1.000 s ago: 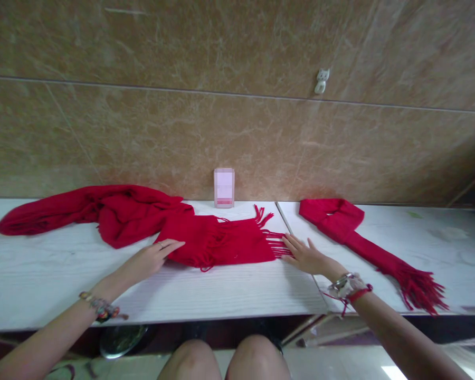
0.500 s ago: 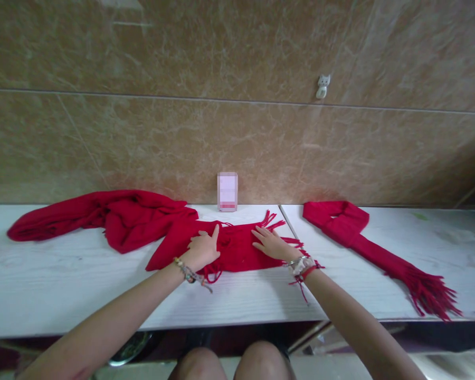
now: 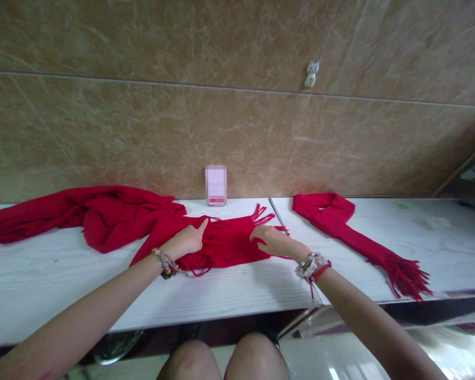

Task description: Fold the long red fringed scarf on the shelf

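A long red fringed scarf (image 3: 114,219) lies across the white tabletop (image 3: 43,274), bunched at the left, its folded end flat in the middle. My left hand (image 3: 187,238) rests on that folded end with the fingers stretched forward and flat. On the right edge of the fold, beside the fringe, lies my right hand (image 3: 271,239), its fingers curled down onto the cloth. A second, narrower red scarf (image 3: 350,235) stretches diagonally over the table to the right, apart from both hands.
A small pink-white box (image 3: 216,185) stands against the brown marble wall (image 3: 237,116) behind the scarf. A white hook (image 3: 311,73) sticks on the wall. A seam (image 3: 279,214) divides two tabletops. My knees (image 3: 225,359) show below the front edge.
Both hands moved inward from the outer ends of the folded part onto the cloth itself. The view shifted slightly; the right hand has slid back toward the fringe.
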Motion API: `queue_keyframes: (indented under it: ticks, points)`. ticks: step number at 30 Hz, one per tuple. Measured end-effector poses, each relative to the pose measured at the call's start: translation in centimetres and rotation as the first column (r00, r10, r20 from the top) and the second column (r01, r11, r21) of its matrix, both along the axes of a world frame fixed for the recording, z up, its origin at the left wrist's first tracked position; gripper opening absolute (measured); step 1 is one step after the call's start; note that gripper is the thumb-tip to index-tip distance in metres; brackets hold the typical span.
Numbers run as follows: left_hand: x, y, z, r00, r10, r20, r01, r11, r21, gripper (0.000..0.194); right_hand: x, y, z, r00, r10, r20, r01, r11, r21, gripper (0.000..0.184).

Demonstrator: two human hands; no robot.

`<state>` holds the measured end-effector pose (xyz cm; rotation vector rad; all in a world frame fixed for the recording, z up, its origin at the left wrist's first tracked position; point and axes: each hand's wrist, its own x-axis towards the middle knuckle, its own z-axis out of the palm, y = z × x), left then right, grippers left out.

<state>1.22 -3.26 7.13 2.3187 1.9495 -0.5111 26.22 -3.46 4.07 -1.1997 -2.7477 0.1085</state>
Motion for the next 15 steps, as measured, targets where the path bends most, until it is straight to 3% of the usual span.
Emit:
queue_keyframes:
  ticks: [3,7,11,15]
  points:
    - [0.1,-0.2,0.0,1.0,-0.007,-0.024,0.006,1.0,-0.006,0.077,-0.3,-0.2,-0.1,0.979,0.067,0.193,-0.065,0.998,-0.02,0.028]
    - [0.7,-0.5,-0.3,0.998,0.023,-0.051,-0.023,1.0,0.01,0.084,3.6,0.6,0.3,0.914,-0.141,0.38,0.126,0.99,0.064,0.024]
    - [1.0,-0.5,-0.4,0.998,0.031,-0.045,-0.03,0.999,0.031,0.082,7.0,0.9,1.3,0.856,-0.36,0.371,0.324,0.933,0.158,0.026]
    - [-0.1,0.5,0.1,1.0,0.0,0.023,0.0,0.999,0.037,0.081,4.7,0.8,1.7,0.894,-0.347,0.282,0.313,0.936,0.16,0.03]
